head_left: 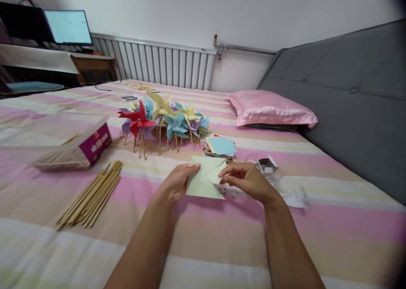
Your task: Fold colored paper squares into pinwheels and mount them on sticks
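Note:
A pale green paper square (203, 182), slit inward from its corners, is held up over the bed. My left hand (179, 180) pinches its left edge, thumb on top. At its right side, my right hand (245, 178) has thumb and forefinger closed on a flap of the paper. Small metallic beads (223, 191) lie on the sheet just below and beyond the paper. A stack of coloured paper squares (222, 146), light blue on top, sits past my hands. Behind and left of it is a cluster of finished paper pinwheels (176, 124) on sticks, in red, yellow, blue and purple.
Loose wooden sticks (91, 196) lie in a bundle at the left, near a clear plastic box (95, 147) with a purple label. To the right are a small opened box (268, 165) and a clear container (293, 196). A pink pillow (272, 109) rests by the grey headboard (345, 77).

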Demonstrator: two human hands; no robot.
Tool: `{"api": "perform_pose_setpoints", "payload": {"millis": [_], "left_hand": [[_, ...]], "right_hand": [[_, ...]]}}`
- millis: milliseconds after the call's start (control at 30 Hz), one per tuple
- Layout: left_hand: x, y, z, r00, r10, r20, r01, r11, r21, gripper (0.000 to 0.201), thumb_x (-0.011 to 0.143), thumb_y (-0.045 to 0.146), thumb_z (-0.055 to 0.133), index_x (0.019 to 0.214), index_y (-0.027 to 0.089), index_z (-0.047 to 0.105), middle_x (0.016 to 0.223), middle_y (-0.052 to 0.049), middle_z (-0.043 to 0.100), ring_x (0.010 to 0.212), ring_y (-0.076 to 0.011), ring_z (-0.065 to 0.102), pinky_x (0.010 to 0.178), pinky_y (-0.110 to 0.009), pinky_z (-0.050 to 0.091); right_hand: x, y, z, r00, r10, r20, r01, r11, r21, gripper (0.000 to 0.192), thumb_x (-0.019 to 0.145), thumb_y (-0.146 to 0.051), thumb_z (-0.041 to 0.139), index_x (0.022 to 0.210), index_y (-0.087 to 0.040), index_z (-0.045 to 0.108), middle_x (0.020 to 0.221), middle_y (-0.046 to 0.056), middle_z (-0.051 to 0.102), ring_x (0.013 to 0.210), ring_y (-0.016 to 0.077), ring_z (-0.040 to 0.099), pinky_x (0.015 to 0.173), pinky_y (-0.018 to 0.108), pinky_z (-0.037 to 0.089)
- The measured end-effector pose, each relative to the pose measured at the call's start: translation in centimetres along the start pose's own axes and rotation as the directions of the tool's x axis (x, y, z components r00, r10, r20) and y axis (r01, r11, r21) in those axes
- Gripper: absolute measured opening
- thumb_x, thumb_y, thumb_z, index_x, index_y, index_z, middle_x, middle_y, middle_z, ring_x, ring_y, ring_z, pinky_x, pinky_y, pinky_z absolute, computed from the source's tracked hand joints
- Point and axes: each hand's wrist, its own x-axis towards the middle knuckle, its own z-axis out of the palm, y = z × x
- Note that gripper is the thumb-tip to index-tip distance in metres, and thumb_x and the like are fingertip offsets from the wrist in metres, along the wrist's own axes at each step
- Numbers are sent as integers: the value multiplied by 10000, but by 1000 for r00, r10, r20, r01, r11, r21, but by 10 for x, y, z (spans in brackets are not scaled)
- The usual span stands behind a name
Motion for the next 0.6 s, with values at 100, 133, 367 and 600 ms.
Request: {"api": "perform_pose_setpoints", "payload": {"millis": [100,133,367,600], "left_hand": [[0,-1,1,1000,20,-10,-20,1000,3,172,746,225,667,805,64,682,666,-121,706,532,-167,611,503,-245,473],[0,-1,1,1000,23,-12,-23,1000,8,180,740,238,674,800,68,682,664,-118,705,535,-168,611,503,-246,473],[0,-4,2,998,61,7,-61,996,68,296,675,350,732,810,92,680,686,-105,705,568,-167,615,519,-241,463],[-1,-6,3,998,62,24,-65,989,135,364,628,412,755,804,98,701,671,-91,704,587,-180,622,555,-266,479]], "right_hand": [[1,1,2,998,48,27,-49,998,48,114,739,-281,691,802,-187,710,706,27,689,682,148,653,576,236,481],[1,1,3,998,57,37,-59,996,60,128,735,-296,696,792,-182,708,698,29,688,676,149,651,571,237,478],[6,4,7,997,76,-20,-74,994,82,199,688,-345,739,684,-157,672,654,27,670,593,117,589,537,224,442],[7,8,8,993,116,-6,-116,993,9,227,692,-365,722,666,-149,657,630,22,653,561,110,556,524,221,410]]}}
